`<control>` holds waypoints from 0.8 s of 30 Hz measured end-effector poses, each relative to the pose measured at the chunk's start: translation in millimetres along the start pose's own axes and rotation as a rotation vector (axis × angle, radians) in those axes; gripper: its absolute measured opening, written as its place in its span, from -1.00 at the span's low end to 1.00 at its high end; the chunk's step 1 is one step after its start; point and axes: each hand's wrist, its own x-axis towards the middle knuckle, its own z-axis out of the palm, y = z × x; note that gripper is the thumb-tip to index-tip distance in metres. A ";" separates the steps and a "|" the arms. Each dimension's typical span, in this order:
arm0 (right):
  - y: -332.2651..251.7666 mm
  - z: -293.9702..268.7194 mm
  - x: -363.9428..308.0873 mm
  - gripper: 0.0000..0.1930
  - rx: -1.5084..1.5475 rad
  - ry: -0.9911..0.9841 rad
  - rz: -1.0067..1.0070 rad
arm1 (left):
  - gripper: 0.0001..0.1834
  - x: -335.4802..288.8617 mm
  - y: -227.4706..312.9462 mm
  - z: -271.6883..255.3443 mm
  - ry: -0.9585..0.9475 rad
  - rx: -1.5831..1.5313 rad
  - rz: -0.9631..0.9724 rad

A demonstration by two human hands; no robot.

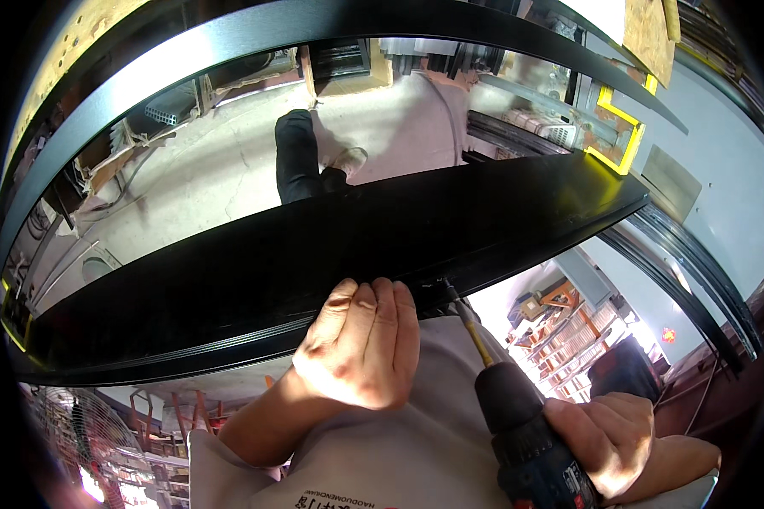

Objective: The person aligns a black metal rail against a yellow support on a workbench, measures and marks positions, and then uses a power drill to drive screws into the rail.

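A long black panel (229,263) stretches across the view in front of me, with a grooved near edge. My left hand (361,343) is closed over that near edge, its fingers pressed together on the panel and its thumb hidden. In my right hand (607,433) is a dark cordless drill (522,424), its grip partly covered by my fingers. From its chuck, a long bit (474,332) reaches up to the panel just right of my left hand. The bit's tip meets the panel at a small pale mark; a screw there is too small to make out.
Yellow brackets stand at the panel's right end (624,144) and left end (13,318). Beyond it runs another long dark bar (229,41). A dark trouser leg (297,157) shows over the pale floor (399,119). Metal profiles (696,271) lie right; a fan (85,428) stands lower left.
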 end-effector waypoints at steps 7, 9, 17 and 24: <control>-1.6 -1.3 4.4 -0.67 -0.057 -0.011 -0.011 | -0.83 2.6 -3.4 0.7 -0.032 -0.024 0.020; 1.5 -1.5 9.6 -0.66 -0.086 0.001 -0.050 | -0.83 3.5 -4.8 1.1 -0.051 -0.027 0.024; 6.1 -29.0 21.2 -0.37 -0.075 -0.280 -0.129 | -0.79 3.1 -5.4 -7.8 -0.067 -0.011 0.030; 24.3 -37.1 14.6 -0.26 0.201 -0.241 -0.112 | -0.59 4.0 1.1 -10.6 -0.118 -0.034 0.036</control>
